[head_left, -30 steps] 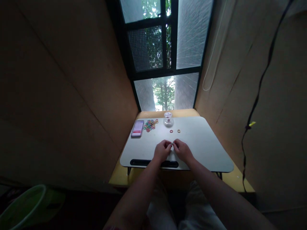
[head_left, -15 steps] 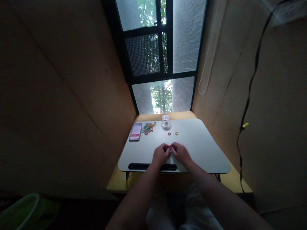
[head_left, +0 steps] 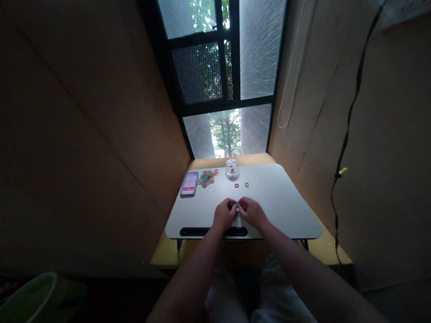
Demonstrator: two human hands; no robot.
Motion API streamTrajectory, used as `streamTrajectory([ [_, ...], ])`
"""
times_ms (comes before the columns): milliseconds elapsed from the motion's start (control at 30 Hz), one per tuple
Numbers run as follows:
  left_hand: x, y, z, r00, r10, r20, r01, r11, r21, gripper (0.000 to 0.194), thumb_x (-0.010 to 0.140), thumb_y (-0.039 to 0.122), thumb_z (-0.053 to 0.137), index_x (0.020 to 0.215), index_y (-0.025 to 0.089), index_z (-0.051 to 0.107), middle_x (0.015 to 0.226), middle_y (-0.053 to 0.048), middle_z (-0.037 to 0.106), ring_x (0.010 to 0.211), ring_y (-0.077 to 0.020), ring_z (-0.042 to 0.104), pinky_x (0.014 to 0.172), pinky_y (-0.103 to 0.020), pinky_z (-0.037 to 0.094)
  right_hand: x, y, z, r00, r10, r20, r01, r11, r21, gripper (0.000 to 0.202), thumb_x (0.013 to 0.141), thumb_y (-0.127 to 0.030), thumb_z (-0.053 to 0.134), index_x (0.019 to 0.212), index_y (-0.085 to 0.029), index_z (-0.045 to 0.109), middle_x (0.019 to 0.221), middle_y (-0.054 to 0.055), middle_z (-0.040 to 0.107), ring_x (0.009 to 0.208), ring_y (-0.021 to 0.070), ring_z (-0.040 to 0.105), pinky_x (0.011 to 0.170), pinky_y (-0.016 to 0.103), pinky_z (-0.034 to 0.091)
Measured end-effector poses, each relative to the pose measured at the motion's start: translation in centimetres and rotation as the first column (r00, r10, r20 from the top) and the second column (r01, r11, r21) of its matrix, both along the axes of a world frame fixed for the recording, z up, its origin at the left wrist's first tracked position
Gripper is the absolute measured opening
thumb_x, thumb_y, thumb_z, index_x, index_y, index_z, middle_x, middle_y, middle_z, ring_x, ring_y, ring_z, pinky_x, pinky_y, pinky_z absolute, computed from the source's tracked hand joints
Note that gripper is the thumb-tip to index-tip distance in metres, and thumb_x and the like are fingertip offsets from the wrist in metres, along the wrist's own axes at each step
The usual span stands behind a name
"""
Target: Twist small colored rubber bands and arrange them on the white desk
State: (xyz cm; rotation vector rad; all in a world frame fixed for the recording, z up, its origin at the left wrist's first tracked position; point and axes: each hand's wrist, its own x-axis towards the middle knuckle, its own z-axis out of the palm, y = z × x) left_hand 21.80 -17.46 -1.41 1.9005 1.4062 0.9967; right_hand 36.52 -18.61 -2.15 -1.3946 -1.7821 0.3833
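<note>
Small green band (head_left: 238, 204): located between the hands, pinched at the meeting fingertips of the left hand (head_left: 224, 214) and the right hand (head_left: 253, 212); its full outline is hidden by the fingers. Against half a second ago, its green shows more plainly between the fingertips, while the hands stay together; in my judgement it is being worked in the fingers, not released. Both hands are curled nearly closed; thumbs and forefingers meet on the band. Just beyond the hands lie a red ring (head_left: 236, 185) and, right of it, a yellow ring (head_left: 247, 185); farther off stands a clear jar (head_left: 232, 173); beyond the left hand, a pile of coloured rings (head_left: 207, 178), with a phone (head_left: 189, 184) left of it; all rest on a white table (head_left: 286, 211).
</note>
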Motion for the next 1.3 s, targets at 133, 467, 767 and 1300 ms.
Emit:
streamTrajectory([
  [133, 0.03, 0.09, 0.01, 1.000, 0.018, 0.002, -0.018, 1.000, -0.004, 0.015, 0.081, 0.030, 0.055, 0.086, 0.019, 0.064, 0.075, 0.000, 0.066, 0.066, -0.0108, 0.057, 0.063, -0.023, 0.040, 0.01, 0.06, 0.06, 1.000, 0.000, 0.010, 0.000, 1.000, -0.001, 0.006, 0.077, -0.018, 0.053, 0.079, -0.020, 0.059, 0.071, -0.001, 0.058, 0.064, 0.0126, 0.050, 0.063, 0.023, 0.036],
  [467, -0.09, 0.16, -0.14, 1.000, 0.004, -0.022, -0.003, 1.000, 0.010, 0.016, 0.082, 0.031, 0.055, 0.087, 0.019, 0.063, 0.075, 0.000, 0.066, 0.067, -0.0108, 0.057, 0.063, -0.022, 0.041, 0.00, 0.09, 0.01, 0.999, -0.004, 0.033, 0.004, 1.000, -0.018, 0.009, 0.081, -0.021, 0.052, 0.076, -0.019, 0.059, 0.070, 0.000, 0.059, 0.064, 0.0124, 0.049, 0.062, 0.023, 0.033],
  [767, -0.18, 0.31, -0.20, 1.000, -0.009, 0.022, 0.009, 1.000, -0.024, 0.018, 0.083, 0.031, 0.054, 0.091, 0.019, 0.064, 0.080, -0.001, 0.068, 0.067, -0.0110, 0.061, 0.065, -0.023, 0.044, 0.04, 0.13, -0.02, 0.999, -0.028, 0.043, 0.029, 0.999, -0.034, 0.010, 0.081, -0.023, 0.052, 0.072, -0.019, 0.055, 0.065, -0.001, 0.056, 0.061, 0.0124, 0.047, 0.059, 0.023, 0.031],
  [1300, -0.26, 0.03, 0.15, 1.000, -0.025, 0.012, 0.026, 1.000, -0.014, 0.015, 0.081, 0.031, 0.055, 0.085, 0.018, 0.061, 0.077, 0.000, 0.066, 0.067, -0.0111, 0.059, 0.064, -0.023, 0.042, 0.02, -0.43, 0.58, 1.000, 0.005, -0.006, -0.005, 1.000, -0.010, 0.005, 0.078, -0.022, 0.051, 0.075, -0.020, 0.053, 0.063, -0.002, 0.054, 0.058, 0.0119, 0.047, 0.057, 0.023, 0.033],
])
